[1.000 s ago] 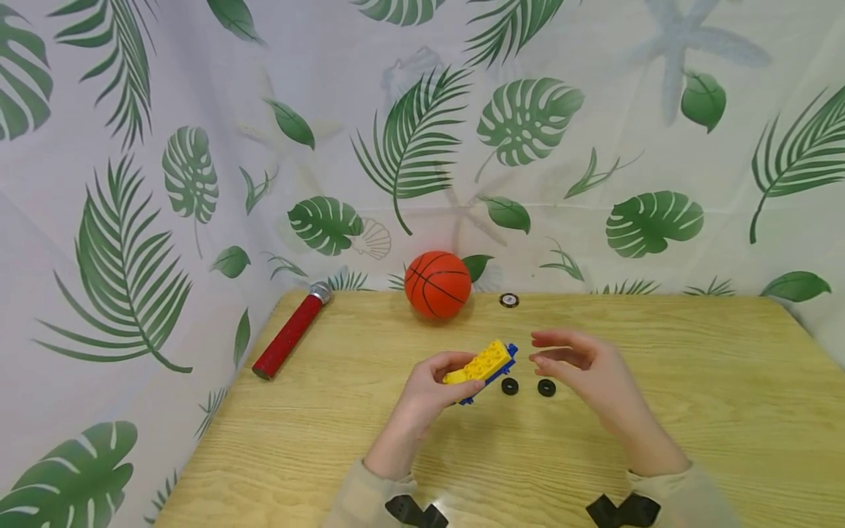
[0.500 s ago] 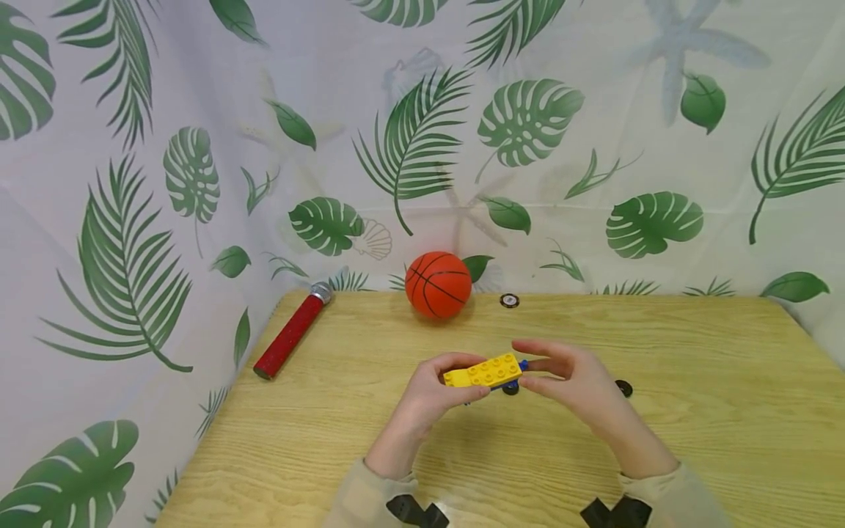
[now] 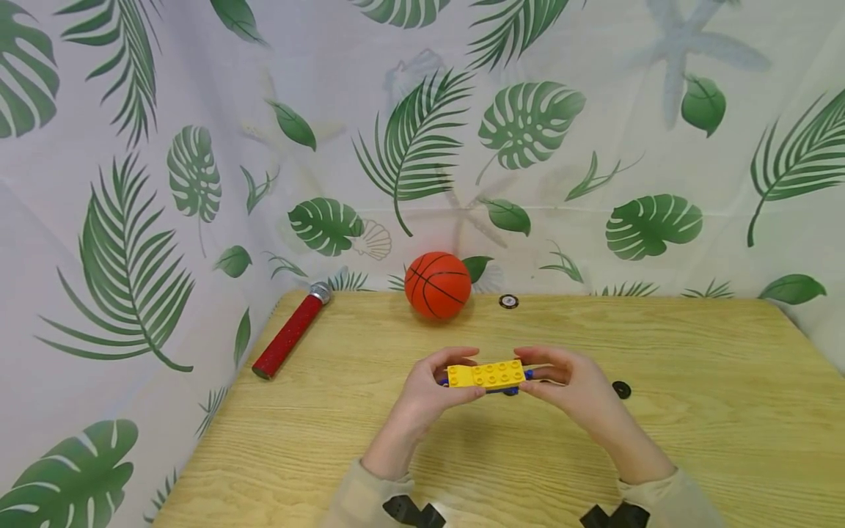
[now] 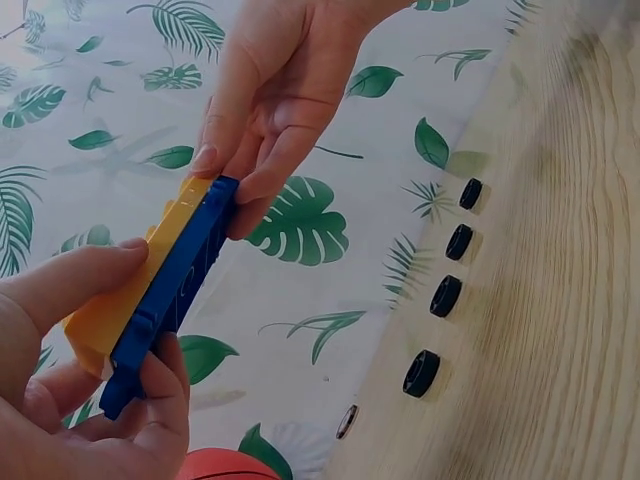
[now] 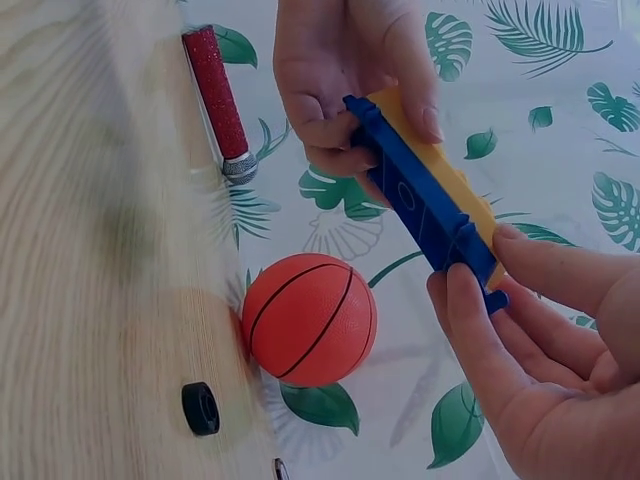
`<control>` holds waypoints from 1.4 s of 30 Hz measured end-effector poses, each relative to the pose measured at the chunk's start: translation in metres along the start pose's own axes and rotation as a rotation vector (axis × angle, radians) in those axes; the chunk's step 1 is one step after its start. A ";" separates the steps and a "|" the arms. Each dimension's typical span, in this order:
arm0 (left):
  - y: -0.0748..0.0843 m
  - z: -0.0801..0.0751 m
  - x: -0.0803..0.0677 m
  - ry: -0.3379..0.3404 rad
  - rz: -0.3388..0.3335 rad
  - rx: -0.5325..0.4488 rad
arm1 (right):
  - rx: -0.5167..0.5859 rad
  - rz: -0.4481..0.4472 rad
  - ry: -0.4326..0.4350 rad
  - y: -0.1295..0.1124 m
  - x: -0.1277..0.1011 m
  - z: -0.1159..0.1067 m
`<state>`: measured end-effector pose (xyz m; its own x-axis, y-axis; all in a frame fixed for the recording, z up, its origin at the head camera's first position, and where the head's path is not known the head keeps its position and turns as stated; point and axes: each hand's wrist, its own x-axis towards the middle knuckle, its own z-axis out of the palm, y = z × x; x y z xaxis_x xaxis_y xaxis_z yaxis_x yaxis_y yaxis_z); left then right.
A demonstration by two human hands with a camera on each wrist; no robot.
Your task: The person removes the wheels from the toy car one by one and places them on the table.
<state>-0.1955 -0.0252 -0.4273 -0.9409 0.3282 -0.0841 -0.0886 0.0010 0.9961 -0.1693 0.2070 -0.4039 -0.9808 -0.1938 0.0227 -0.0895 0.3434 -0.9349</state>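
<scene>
Head view: left hand (image 3: 429, 392) and right hand (image 3: 574, 389) pinch opposite ends of the brick (image 3: 486, 375), lifted just above the worktop (image 3: 693, 455), level and studs-up. Judging by the two-end grip, it is steadied for handling or turning. Left thumb sits on top with fingers curled beneath; right fingers (image 4: 262, 178) clamp the other end between thumb and fingertips. Brick is long, a yellow studded top on a blue base plate (image 5: 420, 205), the base with moulded ribs along its underside. One black wheel (image 3: 620, 389) lies on the worktop right of the hands, apart from them. Left wrist view shows four wheels (image 4: 446, 296) in a row. Farther back: red tube (image 3: 290, 334) at left edge, orange ball (image 3: 438, 284) by the leaf-print backdrop (image 3: 528, 125), small disc (image 3: 508, 301) beside it.
</scene>
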 end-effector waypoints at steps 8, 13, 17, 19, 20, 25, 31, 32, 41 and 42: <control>0.000 -0.008 -0.001 0.008 -0.006 0.023 | -0.014 0.036 0.006 0.001 -0.002 -0.001; 0.000 -0.013 -0.001 -0.010 -0.002 0.016 | -0.034 0.037 -0.001 0.002 -0.002 -0.002; -0.002 -0.018 -0.001 -0.024 0.018 0.049 | -0.040 0.043 -0.019 0.004 -0.003 -0.003; -0.002 -0.020 -0.001 -0.026 0.022 0.087 | -0.044 0.037 -0.034 0.006 -0.004 -0.003; -0.003 -0.021 -0.001 -0.028 0.021 0.110 | -0.050 0.039 -0.040 0.007 -0.004 -0.003; -0.006 -0.021 -0.001 -0.037 -0.011 0.199 | -0.083 0.068 -0.068 0.015 -0.008 -0.003; -0.009 -0.018 -0.001 -0.047 -0.048 0.253 | -0.114 0.114 -0.062 0.021 -0.012 -0.001; -0.009 -0.017 -0.001 -0.051 -0.050 0.267 | -0.121 0.115 -0.062 0.023 -0.013 -0.001; -0.021 -0.019 -0.003 -0.081 -0.037 0.399 | -0.173 0.084 -0.115 0.038 -0.013 0.001; -0.022 -0.019 -0.003 -0.084 -0.030 0.417 | -0.187 0.075 -0.124 0.039 -0.013 0.002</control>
<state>-0.1970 -0.0442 -0.4499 -0.9084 0.3982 -0.1278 0.0403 0.3877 0.9209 -0.1601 0.2213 -0.4416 -0.9581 -0.2687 -0.0989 -0.0590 0.5232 -0.8502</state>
